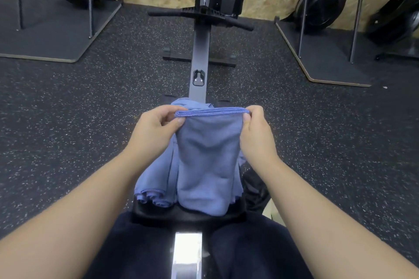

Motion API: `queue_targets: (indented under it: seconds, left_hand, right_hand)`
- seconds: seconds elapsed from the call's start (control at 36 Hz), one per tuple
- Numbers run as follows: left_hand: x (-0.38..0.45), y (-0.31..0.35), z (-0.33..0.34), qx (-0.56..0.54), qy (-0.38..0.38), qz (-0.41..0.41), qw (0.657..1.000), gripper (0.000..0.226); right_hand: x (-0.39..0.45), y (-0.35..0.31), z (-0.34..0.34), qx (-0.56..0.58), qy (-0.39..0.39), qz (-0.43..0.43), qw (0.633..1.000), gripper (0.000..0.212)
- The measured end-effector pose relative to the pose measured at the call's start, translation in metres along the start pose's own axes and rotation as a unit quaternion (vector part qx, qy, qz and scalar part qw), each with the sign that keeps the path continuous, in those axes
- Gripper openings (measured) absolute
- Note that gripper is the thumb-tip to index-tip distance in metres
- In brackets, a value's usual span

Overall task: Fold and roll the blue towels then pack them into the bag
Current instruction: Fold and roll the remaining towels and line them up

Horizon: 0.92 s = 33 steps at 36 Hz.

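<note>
Head view looking down: a person is sitting astride a rowing machine's rail [199, 56], holding a folded blue towel [207, 161] up by its top edge. Left hand [156, 130] is pinching the towel's top-left corner between thumb and curled fingers; right hand [256, 130] is pinching the top-right corner the same way. Between the two sets of fingertips the top edge is stretching straight and taut — several stitched hems are stacking there, so the soft matte cloth is lying in layers. Below the fingers the towel is hanging as a tall rectangular panel with shallow creases, its rounded lower end resting on the black seat [188, 213].

Behind the held panel, and showing left of the left-hand fingers, more blue towels [156, 179] are lying in a loose heap; their ends are curling into soft rolls at the seat's front-left. A dark crumpled fabric object [256, 188] is sitting below the right wrist, just beside the seat — cannot tell whether it is the bag.

Beyond the fingertips the grey metal rail is running away to a black plastic handle cradle [201, 12]. Floor [68, 108] is dark speckled rubber. Flat dark platforms with pale plywood edges and thin steel posts are standing at far left [56, 31] and far right [322, 52].
</note>
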<state>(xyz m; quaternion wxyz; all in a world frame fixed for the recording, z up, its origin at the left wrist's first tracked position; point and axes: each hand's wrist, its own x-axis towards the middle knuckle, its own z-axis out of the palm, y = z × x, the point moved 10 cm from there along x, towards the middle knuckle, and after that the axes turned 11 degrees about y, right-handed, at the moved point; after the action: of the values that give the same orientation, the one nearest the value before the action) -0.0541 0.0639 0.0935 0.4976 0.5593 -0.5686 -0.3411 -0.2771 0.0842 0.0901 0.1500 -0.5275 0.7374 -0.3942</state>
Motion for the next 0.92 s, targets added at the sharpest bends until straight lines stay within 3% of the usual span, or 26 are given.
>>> queue_targets:
  seconds: [0.19,0.39,0.61,0.81,0.92]
  left_hand:
    - [0.042,-0.022,0.013,0.021,0.030,0.000,0.999,0.024]
    - [0.078,-0.067,0.037,-0.032,0.048,-0.089,0.994,0.025]
    - [0.101,-0.112,0.056,-0.044,0.067,-0.127,0.989,0.027]
    - [0.107,-0.126,0.065,-0.008,0.069,-0.103,0.992,0.031]
    - [0.105,-0.134,0.068,0.084,0.047,-0.098,0.991,0.037]
  right_hand:
    - [0.038,0.010,0.031,-0.007,-0.006,-0.001,1.000,0.019]
    - [0.070,0.032,0.062,0.004,-0.002,0.020,1.000,0.017]
    - [0.097,0.055,0.102,-0.008,-0.009,0.036,0.999,0.020]
    - [0.116,0.073,0.127,-0.023,-0.014,0.048,0.999,0.020]
    - [0.117,0.079,0.141,-0.013,-0.060,0.058,0.996,0.030]
